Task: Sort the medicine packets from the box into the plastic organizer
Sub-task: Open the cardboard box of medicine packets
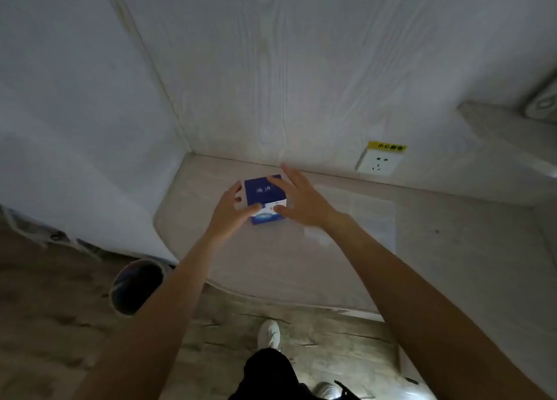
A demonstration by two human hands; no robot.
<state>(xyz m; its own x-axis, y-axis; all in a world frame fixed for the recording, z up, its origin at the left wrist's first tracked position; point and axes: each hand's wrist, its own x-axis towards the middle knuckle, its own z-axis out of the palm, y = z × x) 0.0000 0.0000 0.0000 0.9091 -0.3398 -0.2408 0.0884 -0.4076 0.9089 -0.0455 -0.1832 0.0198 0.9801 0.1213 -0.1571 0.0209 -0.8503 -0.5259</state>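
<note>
There, a small blue-and-white cardboard box (264,199) stood on the pale wood-grain table (301,267), near its far left corner. The left hand (229,207) and the right hand (301,199) each had a grip on it, fingers curled against opposite sides.

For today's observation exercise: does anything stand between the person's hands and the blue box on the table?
Nothing visible does. The left hand and the right hand are already on the blue box, one at each side, on the table. No organizer is in view.
</note>
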